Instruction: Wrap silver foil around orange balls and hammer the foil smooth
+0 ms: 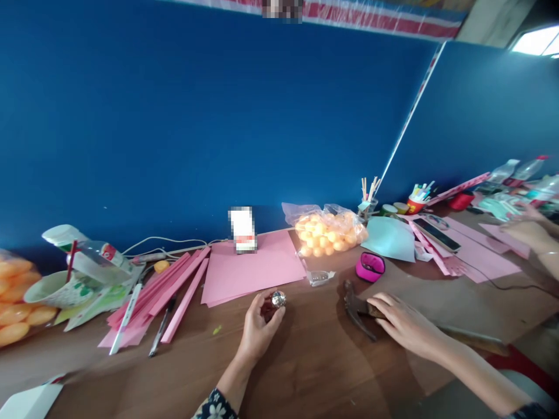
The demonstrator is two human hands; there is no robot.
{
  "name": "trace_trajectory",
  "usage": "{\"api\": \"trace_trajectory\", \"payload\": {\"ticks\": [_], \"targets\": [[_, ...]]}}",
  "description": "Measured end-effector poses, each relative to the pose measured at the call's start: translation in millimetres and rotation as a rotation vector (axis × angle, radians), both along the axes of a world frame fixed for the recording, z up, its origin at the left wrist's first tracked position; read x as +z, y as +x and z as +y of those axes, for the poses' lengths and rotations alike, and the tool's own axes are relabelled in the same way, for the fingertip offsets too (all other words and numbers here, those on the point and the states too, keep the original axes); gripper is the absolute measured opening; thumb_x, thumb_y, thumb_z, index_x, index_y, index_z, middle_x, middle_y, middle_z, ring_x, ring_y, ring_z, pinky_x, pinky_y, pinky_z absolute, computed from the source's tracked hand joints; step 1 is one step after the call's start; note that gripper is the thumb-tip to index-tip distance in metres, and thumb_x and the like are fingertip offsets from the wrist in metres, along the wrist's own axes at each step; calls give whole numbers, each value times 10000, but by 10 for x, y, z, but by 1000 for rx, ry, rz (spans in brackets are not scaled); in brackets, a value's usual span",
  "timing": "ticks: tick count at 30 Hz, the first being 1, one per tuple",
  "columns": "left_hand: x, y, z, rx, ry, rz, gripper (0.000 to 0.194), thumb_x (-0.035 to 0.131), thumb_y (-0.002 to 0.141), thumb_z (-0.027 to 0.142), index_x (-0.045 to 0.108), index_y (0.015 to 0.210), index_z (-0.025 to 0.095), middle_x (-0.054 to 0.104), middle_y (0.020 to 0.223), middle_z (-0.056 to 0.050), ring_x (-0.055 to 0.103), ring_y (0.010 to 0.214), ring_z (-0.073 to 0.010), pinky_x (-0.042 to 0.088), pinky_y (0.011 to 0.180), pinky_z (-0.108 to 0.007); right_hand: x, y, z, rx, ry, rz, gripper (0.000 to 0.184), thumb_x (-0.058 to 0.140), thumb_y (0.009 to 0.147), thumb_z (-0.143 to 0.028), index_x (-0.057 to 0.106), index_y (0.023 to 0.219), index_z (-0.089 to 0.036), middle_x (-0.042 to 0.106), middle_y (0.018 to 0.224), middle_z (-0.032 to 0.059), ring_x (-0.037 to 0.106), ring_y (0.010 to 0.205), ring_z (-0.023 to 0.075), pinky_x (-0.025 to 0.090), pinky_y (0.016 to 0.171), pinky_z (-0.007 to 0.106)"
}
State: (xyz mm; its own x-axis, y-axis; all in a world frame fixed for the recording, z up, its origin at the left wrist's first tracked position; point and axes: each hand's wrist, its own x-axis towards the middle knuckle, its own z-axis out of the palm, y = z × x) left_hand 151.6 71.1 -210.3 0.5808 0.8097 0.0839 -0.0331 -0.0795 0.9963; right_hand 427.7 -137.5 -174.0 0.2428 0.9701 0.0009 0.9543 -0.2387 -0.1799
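Right hand [406,323] across part-hidden hammer [360,308]

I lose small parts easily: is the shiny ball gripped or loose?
Gripped: the shiny ball sits between thumb and fingers of the left hand.

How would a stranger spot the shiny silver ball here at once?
Under the big blue wall lies a brown tabletop. In front of its flat pink paper sheets, the left hand holds the shiny silver ball. Unlike the pale orange balls in clear plastic farther back and right, it looks metallic.
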Motion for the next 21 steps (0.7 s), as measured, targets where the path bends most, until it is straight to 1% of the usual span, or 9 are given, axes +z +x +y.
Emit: {"api": "trace_trajectory", "payload": {"ticks": [2, 4, 6, 8, 10, 14, 17, 19, 21], "targets": [[-16, 3, 13, 9, -11, -20, 445, 613, 738, 263, 491, 1158, 177, 641, 1026, -87, 630, 864, -177, 491, 814, -316, 140, -39, 92, 7, 15, -7, 321, 438, 816, -244, 496, 1131, -266, 523, 1144, 66, 584, 916, 211, 469, 756, 319], [-33, 7, 23, 14, -24, -31, 479, 617, 735, 278, 485, 1185, 178, 644, 1043, -92, 632, 881, -183, 490, 824, -318, 287, -129, 262, 13, 83, -14, 298, 418, 846, -271, 500, 1132, -258, 532, 1140, 69, 587, 914, 203, 461, 754, 304], [-38, 10, 26, 9, -42, -34, 481, 628, 723, 292, 506, 1172, 173, 655, 1040, -97, 632, 909, -194, 490, 835, -320, 395, -251, 499, 36, 135, -20, 253, 396, 867, -263, 533, 1078, -240, 581, 1042, 66, 592, 866, 189, 448, 747, 290], [-23, 10, 20, 13, -53, -26, 471, 641, 707, 302, 531, 1145, 170, 664, 1040, -100, 631, 933, -207, 491, 841, -323, 441, -369, 766, 80, 109, -27, 218, 402, 875, -248, 560, 1023, -230, 602, 968, 52, 589, 828, 169, 431, 708, 254], [4, 5, 8, 25, -52, 3, 463, 644, 702, 306, 541, 1131, 166, 672, 1027, -100, 639, 922, -214, 500, 830, -328, 428, -450, 1020, 109, 22, -93, 206, 395, 885, -248, 588, 951, -219, 614, 901, 46, 584, 800, 164, 403, 675, 238], [36, -10, -5, 30, -16, 39, 447, 626, 721, 299, 532, 1137, 165, 674, 1022, -96, 643, 914, -213, 501, 825, -330, 315, -465, 1383, 129, -35, -130, 265, 369, 892, -214, 616, 807, -174, 642, 825, 61, 582, 778, 166, 361, 653, 235], [15, -14, 4, 17, 16, 46, 432, 612, 734, 297, 530, 1138, 168, 674, 1017, -93, 646, 898, -208, 502, 815, -327, 241, -413, 1512, 138, -90, -149, 267, 401, 867, -191, 635, 740, -165, 659, 769, 62, 590, 729, 170, 340, 601, 235], [-8, -13, 10, 16, 29, 35, 420, 608, 737, 296, 537, 1130, 166, 675, 1008, -92, 648, 886, -206, 503, 807, -324, 212, -380, 1552, 146, -130, -156, 227, 450, 840, -198, 652, 739, -173, 666, 738, 56, 595, 691, 167, 328, 569, 230], [-28, -11, 9, 18, 34, 17, 411, 604, 740, 294, 542, 1126, 165, 673, 1010, -95, 646, 884, -204, 503, 803, -324, 194, -356, 1574, 152, -157, -164, 192, 484, 819, -209, 665, 761, -189, 672, 741, 52, 602, 702, 172, 324, 564, 228]]}}
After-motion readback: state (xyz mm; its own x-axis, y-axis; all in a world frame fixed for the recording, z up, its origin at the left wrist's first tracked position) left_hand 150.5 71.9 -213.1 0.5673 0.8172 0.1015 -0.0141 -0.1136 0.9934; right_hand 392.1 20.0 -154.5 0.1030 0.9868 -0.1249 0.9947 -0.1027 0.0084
